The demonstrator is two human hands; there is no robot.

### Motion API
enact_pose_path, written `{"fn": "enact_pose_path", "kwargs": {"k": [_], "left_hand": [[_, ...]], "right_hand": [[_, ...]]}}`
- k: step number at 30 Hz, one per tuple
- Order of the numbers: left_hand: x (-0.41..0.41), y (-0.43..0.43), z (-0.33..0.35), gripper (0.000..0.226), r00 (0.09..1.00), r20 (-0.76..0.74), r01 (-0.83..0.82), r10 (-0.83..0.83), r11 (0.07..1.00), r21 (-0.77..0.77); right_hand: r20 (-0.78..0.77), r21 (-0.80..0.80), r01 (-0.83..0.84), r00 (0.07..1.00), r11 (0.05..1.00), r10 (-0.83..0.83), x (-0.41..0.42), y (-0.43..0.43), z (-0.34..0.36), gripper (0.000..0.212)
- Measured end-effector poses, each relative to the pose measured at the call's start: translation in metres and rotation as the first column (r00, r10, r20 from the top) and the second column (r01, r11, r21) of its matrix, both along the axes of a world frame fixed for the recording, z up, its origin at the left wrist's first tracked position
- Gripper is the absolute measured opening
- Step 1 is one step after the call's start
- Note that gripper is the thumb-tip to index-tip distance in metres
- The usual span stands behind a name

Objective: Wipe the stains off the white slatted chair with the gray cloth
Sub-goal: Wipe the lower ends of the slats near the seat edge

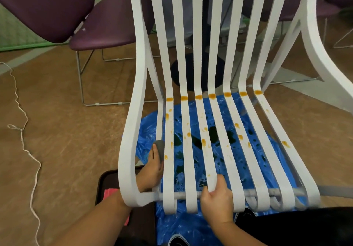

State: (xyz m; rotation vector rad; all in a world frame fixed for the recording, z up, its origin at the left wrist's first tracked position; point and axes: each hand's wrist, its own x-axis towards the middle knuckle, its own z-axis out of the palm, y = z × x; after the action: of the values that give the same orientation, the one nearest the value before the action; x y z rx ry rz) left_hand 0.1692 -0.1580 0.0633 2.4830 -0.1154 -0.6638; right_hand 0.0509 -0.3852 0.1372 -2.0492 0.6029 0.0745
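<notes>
The white slatted chair fills the middle of the view. Orange stains run in a row across the bend of its slats, and smaller orange spots dot the seat slats. My left hand reaches under the chair's left frame and holds the gray cloth against the side of the leftmost slat; part of the hand is hidden by the frame. My right hand grips the front curl of a middle slat.
A blue plastic sheet with dark wet patches lies under the chair. A dark tray holding a pink item sits at lower left. Purple chairs stand behind, and a white cord trails along the brown floor.
</notes>
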Motion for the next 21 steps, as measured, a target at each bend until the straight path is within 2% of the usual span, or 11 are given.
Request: {"fn": "enact_pose_path", "kwargs": {"k": [2,6,10,11,14,18,21], "left_hand": [[0.018,-0.009,0.002,0.128,0.999,-0.006,-0.048,0.048,0.999,0.017],[0.072,-0.026,0.009,0.117,0.985,-0.001,-0.175,0.175,0.985,0.010],[0.133,-0.035,0.011,0.073,0.947,-0.016,-0.320,0.319,0.947,-0.026],[0.146,-0.036,0.010,0.068,0.945,-0.008,-0.328,0.328,0.945,-0.008],[0.179,-0.036,0.003,0.070,0.952,0.010,-0.305,0.305,0.950,0.062],[0.211,-0.036,0.004,0.086,0.969,0.022,-0.247,0.247,0.957,0.153],[0.219,-0.037,0.001,0.090,0.969,0.039,-0.249,0.246,0.958,0.143]], "right_hand": [[0.002,-0.011,0.005,1.000,1.000,-0.005,0.002,0.000,-0.003,0.016],[0.039,-0.046,0.027,0.999,0.999,-0.025,0.002,0.001,-0.006,0.029],[0.087,-0.103,0.028,0.996,0.994,-0.019,0.000,0.003,-0.008,0.037],[0.098,-0.109,0.025,0.995,0.994,-0.014,0.000,0.002,-0.011,0.037],[0.117,-0.099,0.021,0.993,0.995,-0.009,0.000,0.000,-0.013,0.033],[0.153,-0.100,0.024,0.988,0.995,-0.009,-0.003,-0.001,-0.020,0.019],[0.167,-0.094,0.009,0.986,0.996,0.007,-0.003,-0.002,-0.021,0.019]]}}
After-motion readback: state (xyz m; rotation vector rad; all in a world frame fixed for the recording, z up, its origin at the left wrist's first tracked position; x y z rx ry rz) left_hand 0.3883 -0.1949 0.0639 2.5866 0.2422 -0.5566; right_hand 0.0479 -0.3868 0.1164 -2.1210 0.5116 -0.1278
